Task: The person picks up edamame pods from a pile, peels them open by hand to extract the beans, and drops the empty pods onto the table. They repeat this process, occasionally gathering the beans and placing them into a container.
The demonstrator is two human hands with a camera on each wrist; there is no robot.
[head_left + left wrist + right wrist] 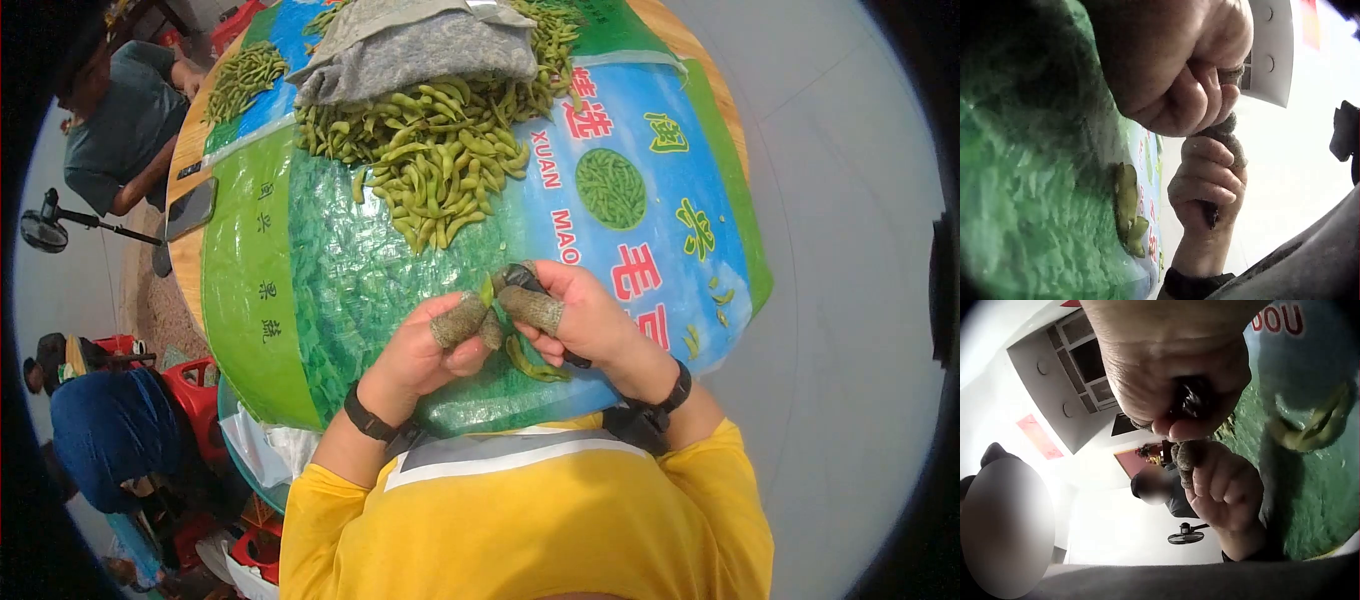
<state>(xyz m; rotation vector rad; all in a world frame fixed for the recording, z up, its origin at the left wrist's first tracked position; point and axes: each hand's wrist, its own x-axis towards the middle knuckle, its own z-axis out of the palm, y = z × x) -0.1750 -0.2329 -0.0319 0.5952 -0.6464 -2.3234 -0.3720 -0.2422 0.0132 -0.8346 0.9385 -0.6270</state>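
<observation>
My left hand, with grey-green cloth sleeves on thumb and finger, pinches a green soybean pod in front of the chest. Close against it, my right hand, wearing a similar finger sleeve, grips a black tool; its black end also shows in the palm in the right wrist view. I cannot tell the tool's kind, as the fingers cover most of it. Under the hands, a few pods lie on the printed plastic sheet. These loose pods also show beside the hands in the left wrist view.
A large heap of soybean pods lies at the far side, partly under a grey cloth. A smaller pile sits at far left near a phone. Another person sits there. Red stools stand left.
</observation>
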